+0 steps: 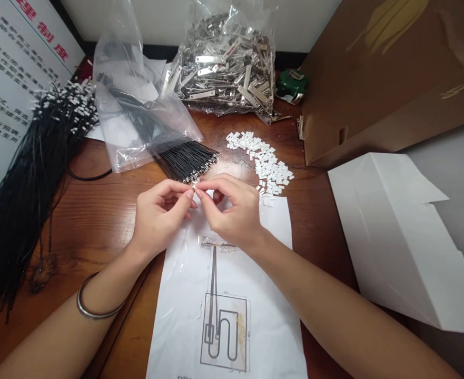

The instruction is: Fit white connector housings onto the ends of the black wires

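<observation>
My left hand (160, 213) and my right hand (234, 208) meet above the top of a printed sheet, thumb and forefinger pinched on each. Between the touching fingertips is something tiny and pale, mostly covered. A thin black wire (126, 318) comes out below my left hand, in line with its pinch, and trails under the forearm. Just beyond the fingertips lies a bundle of black wires (184, 158) with small shiny metal ends, partly inside a clear plastic bag (123, 150). Small white plastic pieces (271, 168) are heaped to the right of the bundle.
The printed sheet (180, 316) shows a line drawing. At left hangs a thick bunch of black wires (14, 210) with white ends. Behind stand a bag of metal clips (227, 68) and a green tape measure (292, 84). A brown box (366, 100) and folded white card (397, 237) border the right.
</observation>
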Tool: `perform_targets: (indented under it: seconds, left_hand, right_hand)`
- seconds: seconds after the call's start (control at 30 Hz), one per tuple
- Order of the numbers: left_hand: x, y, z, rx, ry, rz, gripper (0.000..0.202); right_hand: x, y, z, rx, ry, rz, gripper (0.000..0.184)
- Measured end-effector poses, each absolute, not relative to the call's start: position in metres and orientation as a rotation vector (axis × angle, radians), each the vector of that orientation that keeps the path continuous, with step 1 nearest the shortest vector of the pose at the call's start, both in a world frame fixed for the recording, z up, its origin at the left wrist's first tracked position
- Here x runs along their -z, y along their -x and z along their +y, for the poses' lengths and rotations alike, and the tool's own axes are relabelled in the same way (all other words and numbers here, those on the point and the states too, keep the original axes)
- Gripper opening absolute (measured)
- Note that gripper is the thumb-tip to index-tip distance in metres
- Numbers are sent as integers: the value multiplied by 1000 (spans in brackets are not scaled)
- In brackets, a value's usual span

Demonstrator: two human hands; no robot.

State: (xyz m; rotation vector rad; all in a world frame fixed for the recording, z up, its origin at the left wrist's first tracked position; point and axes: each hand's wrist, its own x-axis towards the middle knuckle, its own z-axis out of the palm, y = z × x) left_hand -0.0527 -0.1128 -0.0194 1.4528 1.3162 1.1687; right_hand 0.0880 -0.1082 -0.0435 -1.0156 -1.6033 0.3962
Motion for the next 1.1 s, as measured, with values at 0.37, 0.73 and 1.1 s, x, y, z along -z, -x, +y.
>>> perform_targets:
  seconds: [0.37, 0.73, 1.1]
  left_hand:
    - [24, 55, -113, -1180, -1524, 1337, 6]
    - [28, 59, -114, -1187, -1857, 1414, 7]
    - [28, 62, -114, -1229, -2216, 1413, 4]
  right_hand:
    - [48, -87, -109, -319, 1022, -1637, 11]
    - [48, -87, -110, -290, 1016, -1681, 13]
    - [49, -88, -110, -177, 1027, -1777, 13]
